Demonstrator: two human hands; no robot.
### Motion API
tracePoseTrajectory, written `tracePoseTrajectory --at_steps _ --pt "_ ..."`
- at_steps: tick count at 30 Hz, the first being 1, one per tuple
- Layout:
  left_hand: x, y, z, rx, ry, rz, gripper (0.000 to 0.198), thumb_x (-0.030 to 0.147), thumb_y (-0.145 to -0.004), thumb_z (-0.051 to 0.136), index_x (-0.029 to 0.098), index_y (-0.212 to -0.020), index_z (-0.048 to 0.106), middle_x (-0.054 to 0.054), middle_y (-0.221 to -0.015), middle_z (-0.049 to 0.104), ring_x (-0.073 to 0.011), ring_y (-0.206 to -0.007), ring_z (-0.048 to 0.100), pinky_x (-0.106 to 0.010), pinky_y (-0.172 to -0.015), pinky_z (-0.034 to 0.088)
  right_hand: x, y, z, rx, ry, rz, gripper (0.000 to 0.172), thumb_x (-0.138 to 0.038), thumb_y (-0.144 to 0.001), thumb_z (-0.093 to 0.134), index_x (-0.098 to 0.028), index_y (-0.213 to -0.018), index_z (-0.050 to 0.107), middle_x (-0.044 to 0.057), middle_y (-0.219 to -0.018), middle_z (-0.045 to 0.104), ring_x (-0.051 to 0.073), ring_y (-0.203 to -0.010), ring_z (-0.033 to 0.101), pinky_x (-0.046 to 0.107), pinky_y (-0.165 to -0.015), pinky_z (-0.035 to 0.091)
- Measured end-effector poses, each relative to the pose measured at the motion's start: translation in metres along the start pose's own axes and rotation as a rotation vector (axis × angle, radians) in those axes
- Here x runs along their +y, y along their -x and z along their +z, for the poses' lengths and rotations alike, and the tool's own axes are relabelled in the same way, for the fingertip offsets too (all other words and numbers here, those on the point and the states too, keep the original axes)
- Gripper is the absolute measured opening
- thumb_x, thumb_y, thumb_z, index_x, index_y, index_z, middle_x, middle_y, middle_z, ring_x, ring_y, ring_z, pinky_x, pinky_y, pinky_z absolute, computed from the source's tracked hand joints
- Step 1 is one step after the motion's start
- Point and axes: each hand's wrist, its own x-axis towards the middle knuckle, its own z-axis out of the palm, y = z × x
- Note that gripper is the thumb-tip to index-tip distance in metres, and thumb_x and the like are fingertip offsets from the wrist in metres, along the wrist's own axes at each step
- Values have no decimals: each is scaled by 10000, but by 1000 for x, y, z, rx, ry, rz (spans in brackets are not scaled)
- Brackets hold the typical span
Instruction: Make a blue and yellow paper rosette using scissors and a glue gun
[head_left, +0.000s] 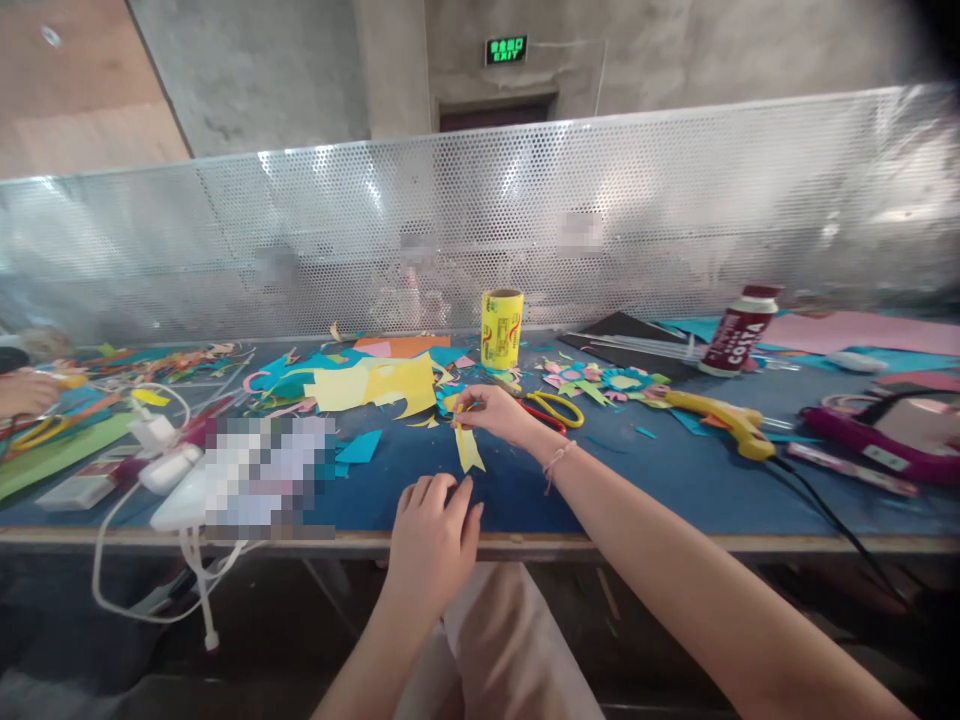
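My right hand (495, 412) reaches over the blue table (660, 490) and pinches a small yellow paper strip (469, 447) that hangs down from its fingers. My left hand (433, 535) rests near the table's front edge, fingers curled and holding nothing, just below the strip. Red-and-yellow scissors (553, 408) lie right behind my right hand. Larger yellow paper sheets (375, 385) lie to the left of it.
A yellow roll (501, 328) stands at the back. Paper flowers (600, 380), a yellow glue gun (724, 420) with a black cord, a dark bottle (739, 340) and a pink tool (877, 435) lie to the right. White chargers and cables (161, 450) sit left. Another person's hand (26, 393) is at far left.
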Motion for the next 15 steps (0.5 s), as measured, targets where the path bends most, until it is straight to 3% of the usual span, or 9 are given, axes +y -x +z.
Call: tracePoseTrajectory --at_steps 15 --pt "-1 -4 -1 45 14 -58 231 254 -880 449 155 -1019 605 -88 -916 599 -214 -869 550 -362 -731 457 3 0 1 -33 147 -43 90 -132 -635 640 -158 -673 563 -32 -635 587 108 -609 618 224 -591 520"
